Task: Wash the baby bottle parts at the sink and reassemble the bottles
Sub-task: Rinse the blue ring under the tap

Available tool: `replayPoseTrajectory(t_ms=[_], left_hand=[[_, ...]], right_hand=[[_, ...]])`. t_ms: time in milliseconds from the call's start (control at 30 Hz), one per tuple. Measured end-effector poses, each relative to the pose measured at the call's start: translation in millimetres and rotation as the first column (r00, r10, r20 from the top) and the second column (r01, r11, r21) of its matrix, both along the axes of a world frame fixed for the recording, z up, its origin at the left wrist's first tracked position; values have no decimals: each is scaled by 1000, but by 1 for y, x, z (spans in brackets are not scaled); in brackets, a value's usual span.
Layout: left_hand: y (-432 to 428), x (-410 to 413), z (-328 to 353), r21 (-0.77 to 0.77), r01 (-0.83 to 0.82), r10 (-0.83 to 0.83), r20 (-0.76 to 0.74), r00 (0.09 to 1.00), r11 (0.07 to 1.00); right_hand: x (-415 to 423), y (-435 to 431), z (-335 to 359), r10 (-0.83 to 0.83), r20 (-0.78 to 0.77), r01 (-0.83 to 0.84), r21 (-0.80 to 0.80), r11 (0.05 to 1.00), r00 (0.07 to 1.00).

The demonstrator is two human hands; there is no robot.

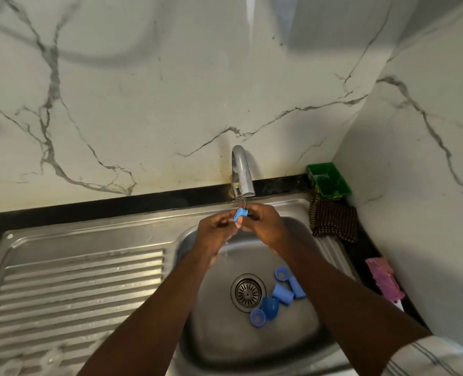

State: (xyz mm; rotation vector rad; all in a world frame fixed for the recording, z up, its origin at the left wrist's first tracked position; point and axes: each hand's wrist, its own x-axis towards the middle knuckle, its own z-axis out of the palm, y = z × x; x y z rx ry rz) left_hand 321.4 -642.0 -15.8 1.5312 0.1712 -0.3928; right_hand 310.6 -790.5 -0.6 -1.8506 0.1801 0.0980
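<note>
Under the tap (pixel 241 173) both hands meet over the steel sink (pixel 300 346). My left hand (pixel 215 230) and my right hand (pixel 264 222) together pinch one small blue bottle part (pixel 240 214) in a thin stream of water. Which fingers carry most of it is hidden. Several more blue parts (pixel 277 295) lie on the sink floor, to the right of the drain (pixel 248 293).
A ribbed steel draining board (pixel 75 289) stretches to the left. At the back right corner stand a green tub (pixel 329 180) and a dark checked cloth (pixel 333 219). A pink item (pixel 385 278) lies on the black counter at right. Marble walls close in behind and to the right.
</note>
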Motion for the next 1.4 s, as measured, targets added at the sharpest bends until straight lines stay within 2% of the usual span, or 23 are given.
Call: replayPoseTrajectory(t_ms=[100,167,333,467,600,733,800,867,900,967,1100,1233,1300,1400], left_hand=[[3,-1,0,-156,38,-46,-52,998,987],[3,-2,-1,-165,45,-53,-41,998,985],[-1,-4,-5,-98,73,-77,-44,996,993],[4,-8,-5,-249,65,-109,-168,980,966],[7,-11,-3,-280,15,-80,-222,972,960],[7,-11,-2,-157,60,-73,-73,995,986],[7,-9,1,-106,110,-110,6,994,988],[7,-5,1,-73,158,-152,78,985,985],[7,-4,1,-61,181,-174,102,979,982],[5,-3,1,-23,210,-206,119,971,977],[-2,4,0,48,149,-152,67,986,988],[-10,7,-1,241,112,-115,1,993,964],[-11,6,4,204,91,-89,-16,996,975],[-7,4,11,-5,27,-27,-115,993,1000]], right_hand=[[1,-2,1,-44,-56,52,143,988,997],[0,-4,1,-37,-89,53,187,981,995],[-7,-10,0,20,-93,-4,170,985,996],[-13,-6,-4,18,-77,-5,161,987,997],[-16,-1,-2,49,-57,-37,197,980,997],[-17,-2,0,79,-63,-66,195,979,995],[-14,-5,1,96,-103,-59,320,946,990],[-15,-4,7,33,-204,63,446,893,978],[-17,-3,7,0,-250,114,439,891,968],[-19,-4,1,25,-286,84,364,928,958],[-17,-9,-4,35,-267,68,368,927,963],[-15,-10,-6,12,-198,64,373,925,980],[-13,-10,-7,-10,-167,64,325,943,986],[-13,-9,-6,-8,-120,39,259,965,993]])
